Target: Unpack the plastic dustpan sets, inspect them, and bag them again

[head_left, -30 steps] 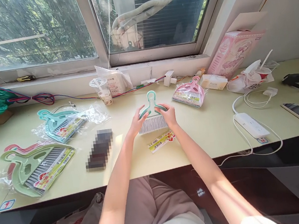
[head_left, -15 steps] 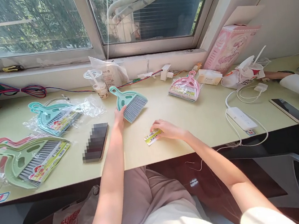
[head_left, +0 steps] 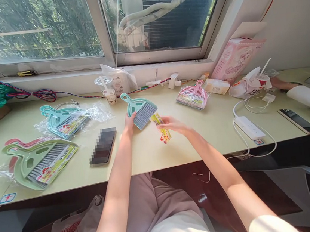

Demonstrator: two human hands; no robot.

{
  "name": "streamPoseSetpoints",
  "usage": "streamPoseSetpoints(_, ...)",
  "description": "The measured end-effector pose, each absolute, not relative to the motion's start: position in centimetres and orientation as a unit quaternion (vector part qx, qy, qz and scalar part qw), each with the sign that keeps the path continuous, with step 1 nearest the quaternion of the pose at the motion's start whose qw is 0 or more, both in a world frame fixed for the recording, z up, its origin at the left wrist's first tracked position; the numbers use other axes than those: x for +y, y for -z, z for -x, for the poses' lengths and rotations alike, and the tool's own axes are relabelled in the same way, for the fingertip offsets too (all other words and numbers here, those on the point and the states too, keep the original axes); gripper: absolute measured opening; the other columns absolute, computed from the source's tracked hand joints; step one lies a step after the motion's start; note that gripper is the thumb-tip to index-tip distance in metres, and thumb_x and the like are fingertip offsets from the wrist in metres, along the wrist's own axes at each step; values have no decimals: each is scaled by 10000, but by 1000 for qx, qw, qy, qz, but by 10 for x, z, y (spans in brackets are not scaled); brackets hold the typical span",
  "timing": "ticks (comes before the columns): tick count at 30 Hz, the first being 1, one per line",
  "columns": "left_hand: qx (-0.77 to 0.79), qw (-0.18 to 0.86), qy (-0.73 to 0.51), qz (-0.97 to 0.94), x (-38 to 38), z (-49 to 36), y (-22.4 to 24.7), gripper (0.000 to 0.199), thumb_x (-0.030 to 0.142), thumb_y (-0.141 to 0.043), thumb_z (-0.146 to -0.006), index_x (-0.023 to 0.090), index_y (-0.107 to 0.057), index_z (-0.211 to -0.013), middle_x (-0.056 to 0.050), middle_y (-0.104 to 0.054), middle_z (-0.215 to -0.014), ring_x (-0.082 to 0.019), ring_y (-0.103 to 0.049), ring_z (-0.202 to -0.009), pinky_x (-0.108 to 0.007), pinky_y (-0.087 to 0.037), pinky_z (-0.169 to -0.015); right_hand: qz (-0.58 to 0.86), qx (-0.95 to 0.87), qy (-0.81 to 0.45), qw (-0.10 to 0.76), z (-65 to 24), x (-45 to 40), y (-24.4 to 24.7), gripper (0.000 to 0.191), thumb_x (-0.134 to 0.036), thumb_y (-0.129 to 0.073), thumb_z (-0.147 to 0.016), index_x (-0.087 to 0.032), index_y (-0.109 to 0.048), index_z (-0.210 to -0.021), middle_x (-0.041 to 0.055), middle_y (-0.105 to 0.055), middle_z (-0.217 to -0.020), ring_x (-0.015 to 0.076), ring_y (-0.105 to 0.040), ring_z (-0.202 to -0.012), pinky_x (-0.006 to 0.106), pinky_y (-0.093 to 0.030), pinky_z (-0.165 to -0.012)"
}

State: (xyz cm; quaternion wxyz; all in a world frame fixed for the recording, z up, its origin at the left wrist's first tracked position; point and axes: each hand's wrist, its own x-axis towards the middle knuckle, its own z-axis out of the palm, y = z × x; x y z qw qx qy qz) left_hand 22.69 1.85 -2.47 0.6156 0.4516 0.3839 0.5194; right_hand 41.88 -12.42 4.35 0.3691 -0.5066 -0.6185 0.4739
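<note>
My left hand [head_left: 130, 122] grips the side of a mint-green dustpan and brush set [head_left: 138, 108], its grey bristles facing right and toward me. In my right hand [head_left: 173, 123] is a yellow-green printed cardboard label [head_left: 161, 128], held upright with its lower end just over the table. The label's top is close to the bristle edge; whether they touch I cannot tell. Left of my left arm lie a dark phone [head_left: 103, 146], a bagged turquoise dustpan set [head_left: 65, 119] and a green dustpan set [head_left: 43, 161] with a pink one partly hidden behind it.
A bagged pink dustpan set [head_left: 193, 95] lies at the back right. A drink cup [head_left: 108, 91] stands near the windowsill. Rightward are a power strip [head_left: 249, 127] with looping white cables, another phone [head_left: 299, 121] and another person's arm [head_left: 283, 84]. The table's front edge runs below my forearms.
My right hand has lifted the label off the table and turned it upright, bringing it closer to the brush. My left hand keeps its hold on the dustpan set. The view has shifted slightly.
</note>
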Motion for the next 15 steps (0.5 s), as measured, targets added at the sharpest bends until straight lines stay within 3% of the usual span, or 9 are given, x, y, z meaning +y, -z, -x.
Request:
streamPoseSetpoints(3,344,626,-518,-470,9,-232,17,477,497,-703,-764,180,-608,-1108,-121,-661,-1171,-275,-626,-1104,-464,-462,-1007,515,-436,-417,610,-393,-81,-35,404,-537,-696,-692,-168,-644,-849,33,-654,-816,161,-590,-757,278,-448,-704)
streamPoseSetpoints(5,310,638,-513,-483,3,-234,14,514,541,-673,-782,189,-599,-1150,-122,-654,-1198,-276,-630,-1105,-462,-476,-995,529,-317,-356,702,-378,-55,-23,402,-545,-684,-691,-170,-653,-833,41,-672,-841,159,-596,-789,266,-455,-713)
streamPoseSetpoints(12,307,639,-541,-453,3,-241,19,598,544,-747,-710,194,-572,-1161,-123,-652,-1203,-277,-640,-1093,-434,-512,-951,558,-254,-359,704,-374,-28,9,335,-468,-771,-601,-180,-668,-738,7,-668,-720,144,-582,-705,241,-431,-615)
streamPoseSetpoints(15,331,613,-556,-453,10,-241,24,584,571,-723,-723,193,-583,-1146,-113,-666,-1164,-276,-631,-1105,-430,-508,-952,543,-259,-399,692,-387,-37,3,344,-489,-780,-607,-197,-622,-696,-53,-521,-553,94,-417,-517,231,-323,-487)
